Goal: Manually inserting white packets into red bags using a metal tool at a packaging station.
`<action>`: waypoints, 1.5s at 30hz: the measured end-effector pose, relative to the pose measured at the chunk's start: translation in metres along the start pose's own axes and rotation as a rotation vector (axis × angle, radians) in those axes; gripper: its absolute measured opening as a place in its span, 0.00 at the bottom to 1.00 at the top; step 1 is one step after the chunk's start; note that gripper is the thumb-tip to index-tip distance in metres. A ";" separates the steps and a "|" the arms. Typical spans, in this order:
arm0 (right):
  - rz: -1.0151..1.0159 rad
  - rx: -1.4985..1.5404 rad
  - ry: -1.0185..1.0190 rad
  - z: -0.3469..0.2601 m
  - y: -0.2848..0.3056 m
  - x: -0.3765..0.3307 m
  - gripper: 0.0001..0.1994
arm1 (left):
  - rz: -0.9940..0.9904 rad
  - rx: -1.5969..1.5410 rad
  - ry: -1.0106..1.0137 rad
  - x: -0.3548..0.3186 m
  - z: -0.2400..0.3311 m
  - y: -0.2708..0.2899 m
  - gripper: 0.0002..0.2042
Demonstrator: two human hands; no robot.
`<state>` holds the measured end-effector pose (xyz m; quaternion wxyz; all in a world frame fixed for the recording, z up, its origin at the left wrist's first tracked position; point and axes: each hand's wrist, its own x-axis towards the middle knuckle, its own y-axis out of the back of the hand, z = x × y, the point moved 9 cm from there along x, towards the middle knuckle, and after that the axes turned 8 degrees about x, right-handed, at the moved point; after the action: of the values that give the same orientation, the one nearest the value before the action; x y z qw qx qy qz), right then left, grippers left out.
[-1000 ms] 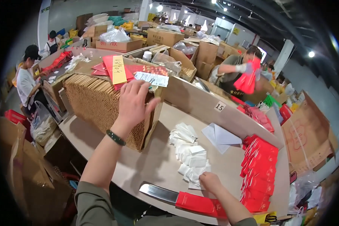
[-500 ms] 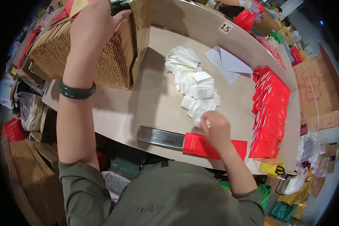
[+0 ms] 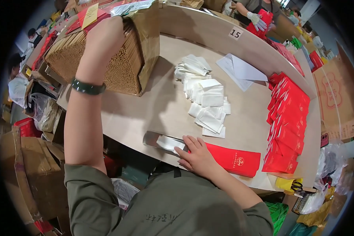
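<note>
My left hand (image 3: 107, 36), a dark green bangle on its wrist, reaches to the top of a carton (image 3: 147, 47) packed with thin wooden sticks (image 3: 118, 74); its fingertips are hidden. Near the table's front edge, my right hand (image 3: 196, 155) lies with fingers stretched out over a metal trough (image 3: 150, 138) and the end of a red paper sleeve (image 3: 238, 159). Beneath its fingers, a folded white packet (image 3: 168, 143) rests in the trough, partly covered. Beyond that hand is an overlapping row of white packets (image 3: 208, 94).
Overlapping red sleeves (image 3: 289, 122) line the right side, with white paper sheets (image 3: 242, 70) behind. A raised partition (image 3: 200, 25) bounds the far side. Scissors with a yellow part (image 3: 289, 184) sit at the right front corner. Across the partition, a gloved person (image 3: 259, 21) holds something red.
My right hand has moved left from the near end of the white row onto the trough, where a white packet now lies. My left hand stays at the carton, its fingers now out of sight.
</note>
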<state>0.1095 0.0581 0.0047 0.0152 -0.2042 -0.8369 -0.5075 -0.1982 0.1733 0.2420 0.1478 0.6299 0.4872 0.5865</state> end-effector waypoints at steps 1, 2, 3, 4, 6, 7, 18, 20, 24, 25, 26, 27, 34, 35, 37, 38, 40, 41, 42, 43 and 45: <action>-0.045 0.011 -0.068 0.009 -0.006 -0.003 0.27 | 0.040 0.038 -0.016 -0.007 -0.001 0.007 0.08; -0.043 0.017 -0.092 0.015 -0.006 -0.006 0.27 | 0.074 0.061 -0.044 -0.018 0.003 0.016 0.10; -0.053 0.014 -0.088 0.017 -0.005 -0.006 0.29 | 0.135 -0.053 -0.107 -0.040 -0.002 0.031 0.12; -0.065 0.012 -0.093 0.021 -0.008 -0.010 0.32 | 0.191 -0.177 -0.173 -0.066 -0.010 0.044 0.13; -0.065 0.067 -0.115 0.023 -0.004 -0.010 0.32 | -0.056 -0.423 0.203 -0.109 -0.043 0.068 0.14; -0.056 0.058 -0.093 0.020 0.001 -0.008 0.31 | -0.089 -0.402 0.346 -0.142 -0.061 0.080 0.13; 0.062 0.250 -0.144 0.033 0.024 -0.023 0.18 | -0.809 -1.235 0.198 -0.294 0.056 -0.082 0.04; 0.064 0.195 -0.156 0.033 0.028 -0.027 0.18 | -0.834 -1.103 0.121 -0.287 0.054 -0.092 0.06; 0.036 0.099 -0.128 0.030 0.028 -0.031 0.18 | -0.866 -0.931 0.033 -0.286 0.074 -0.096 0.09; 0.033 0.098 -0.134 0.031 0.026 -0.032 0.18 | -0.876 -1.039 0.048 -0.283 0.101 -0.091 0.09; 0.019 0.106 -0.101 0.029 0.025 -0.028 0.19 | -0.825 -1.132 0.064 -0.288 0.131 -0.089 0.09; 0.007 0.110 -0.073 0.029 0.024 -0.025 0.20 | -0.713 -1.142 0.008 -0.285 0.162 -0.075 0.08; 0.034 0.078 -0.196 0.034 0.025 -0.030 0.21 | -0.615 -1.041 0.402 -0.300 0.155 -0.075 0.11; 0.039 0.071 -0.176 0.032 0.024 -0.029 0.20 | -0.694 -1.182 0.501 -0.305 0.163 -0.083 0.11; 0.044 0.065 -0.152 0.032 0.023 -0.027 0.20 | -0.925 -1.335 0.510 -0.310 0.192 -0.085 0.14; 0.049 0.070 -0.138 0.032 0.023 -0.028 0.20 | -1.046 -1.530 0.512 -0.308 0.218 -0.080 0.18; 0.052 0.081 -0.130 0.028 0.023 -0.031 0.20 | -1.155 -1.763 0.437 -0.306 0.252 -0.063 0.22; 0.046 0.105 -0.133 0.028 0.026 -0.032 0.20 | -1.164 -1.764 0.424 -0.306 0.249 -0.058 0.22; 0.043 0.126 -0.132 0.031 0.029 -0.031 0.20 | -1.079 -1.623 0.295 -0.299 0.236 -0.054 0.26; 0.061 0.116 -0.129 0.032 0.028 -0.033 0.18 | -0.989 -1.480 0.172 -0.292 0.221 -0.049 0.30; 0.087 0.086 -0.118 0.029 0.032 -0.031 0.18 | -0.391 -0.849 -0.307 -0.256 0.189 -0.014 0.35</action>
<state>0.1542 0.0857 0.0105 -0.0033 -0.2692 -0.8478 -0.4568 0.0044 0.0509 0.0285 0.5690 0.4898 0.2869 0.5950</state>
